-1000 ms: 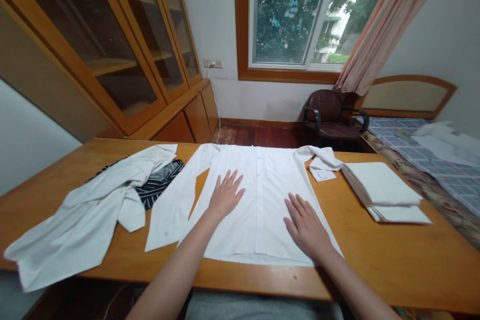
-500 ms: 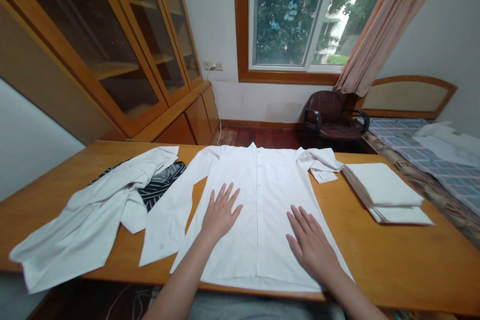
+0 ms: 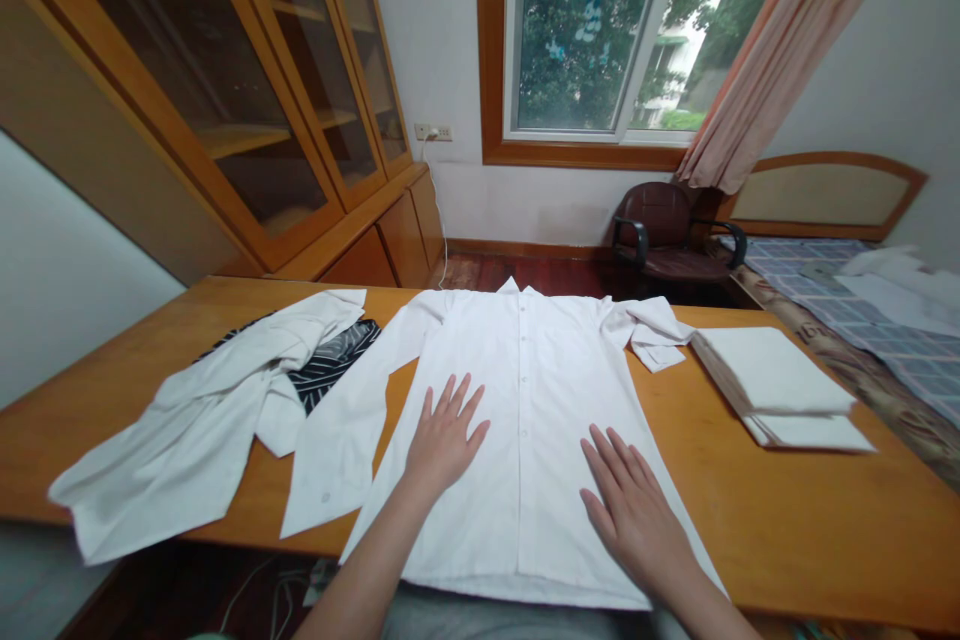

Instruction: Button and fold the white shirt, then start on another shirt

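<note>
Two hands (image 3: 444, 440) (image 3: 637, 512) rest on one white shirt (image 3: 517, 465).

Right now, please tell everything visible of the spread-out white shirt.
The white shirt lies front up on the table, looking like cloth, lightly creased. It has a collar, button row and two sleeves: one spread, one folded. Its hem reaches the near edge. The left grip and right grip rest flat on it.

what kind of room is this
Probably a bedroom in a home: there is a bed on the right, a pink curtain beside the window, and a glass-fronted wooden cabinet on the left.
</note>
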Available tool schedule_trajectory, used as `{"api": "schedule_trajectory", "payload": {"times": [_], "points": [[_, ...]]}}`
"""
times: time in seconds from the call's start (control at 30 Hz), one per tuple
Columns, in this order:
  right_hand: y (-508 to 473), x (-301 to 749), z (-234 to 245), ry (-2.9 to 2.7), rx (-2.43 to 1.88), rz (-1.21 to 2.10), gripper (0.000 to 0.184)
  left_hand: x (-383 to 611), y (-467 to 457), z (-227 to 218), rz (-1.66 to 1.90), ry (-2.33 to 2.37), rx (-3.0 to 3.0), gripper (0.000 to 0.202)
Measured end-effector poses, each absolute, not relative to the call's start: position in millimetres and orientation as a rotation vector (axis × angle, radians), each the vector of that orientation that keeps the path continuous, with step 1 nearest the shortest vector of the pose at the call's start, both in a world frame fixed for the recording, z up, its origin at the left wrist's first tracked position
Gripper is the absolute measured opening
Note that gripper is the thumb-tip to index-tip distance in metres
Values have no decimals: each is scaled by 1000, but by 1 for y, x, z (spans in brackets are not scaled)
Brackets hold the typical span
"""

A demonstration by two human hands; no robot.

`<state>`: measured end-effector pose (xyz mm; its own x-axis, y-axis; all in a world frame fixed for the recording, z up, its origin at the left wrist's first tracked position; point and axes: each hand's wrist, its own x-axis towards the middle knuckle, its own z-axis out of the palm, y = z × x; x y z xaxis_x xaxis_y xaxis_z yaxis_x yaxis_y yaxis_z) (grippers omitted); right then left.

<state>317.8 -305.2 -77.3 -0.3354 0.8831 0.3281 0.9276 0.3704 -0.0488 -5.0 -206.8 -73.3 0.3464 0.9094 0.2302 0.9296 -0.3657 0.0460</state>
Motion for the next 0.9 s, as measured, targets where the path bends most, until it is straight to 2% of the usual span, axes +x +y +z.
{"api": "schedule_trajectory", "payload": {"times": [0.2,0.4,0.47,0.73,0.9], "points": [[-316,318,-80,-2355,-1578,-236,67,-5,-218,-70,-331,-1709,-2490,56],[-286,317,-66,-2282,-1694,-144,47,-6,-225,-71,-323,-1717,-2488,56],[-256,312,-57,-2263,-1686,-127,46,-6,-224,-70,-328,-1719,-2499,55],[-129,277,-56,-2308,-1738,-2,55,2,-164,-42,-417,-1773,-2474,49],[-109,266,-66,-2341,-1798,71,61,10,-119,-53,-369,-1810,-2480,56]]}}
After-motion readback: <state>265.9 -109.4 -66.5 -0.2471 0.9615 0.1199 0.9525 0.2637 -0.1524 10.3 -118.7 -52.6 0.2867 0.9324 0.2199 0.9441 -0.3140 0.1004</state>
